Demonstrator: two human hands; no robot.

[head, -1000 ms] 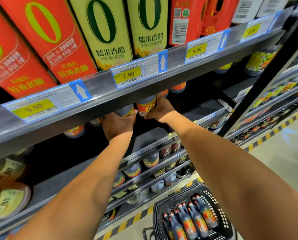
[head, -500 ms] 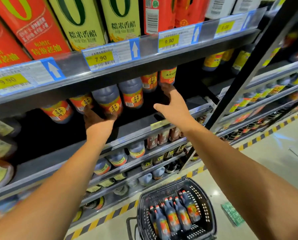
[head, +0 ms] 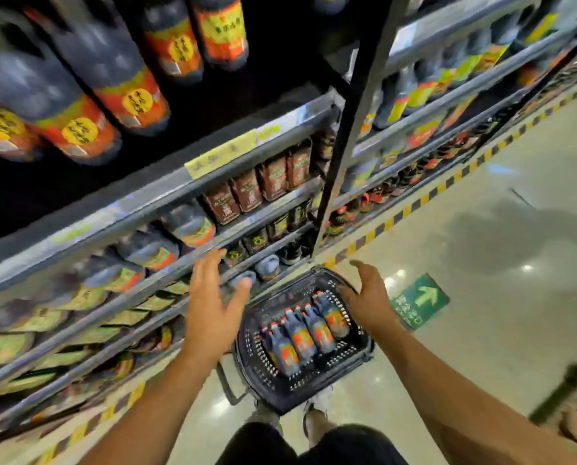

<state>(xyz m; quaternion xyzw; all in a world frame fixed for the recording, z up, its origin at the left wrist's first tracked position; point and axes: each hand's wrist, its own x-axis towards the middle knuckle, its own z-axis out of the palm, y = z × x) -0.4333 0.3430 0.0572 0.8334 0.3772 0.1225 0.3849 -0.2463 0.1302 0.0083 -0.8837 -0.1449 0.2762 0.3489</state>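
Fingers [head: 207,268] of left hand [head: 213,310]: spread, nearly straight, holding nothing. Fingers [head: 345,293] of right hand [head: 369,302]: loosely bent, empty. Below, between both sets: black basket [head: 300,387], four dark bottles [head: 309,330] lying side by side inside. Beyond left fingertips: stocked shelves [head: 179,184].

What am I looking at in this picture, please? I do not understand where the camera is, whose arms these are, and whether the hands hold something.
There is no machine: these are a person's two bare arms. The camera sits on that person's head and looks forward and down. The left hand and the right hand are both open and hold nothing; they hover above a dark shopping basket on the shop floor. Several dark bottles with red labels lie in it. On the left stand shelves full of similar bottles, blurred here.
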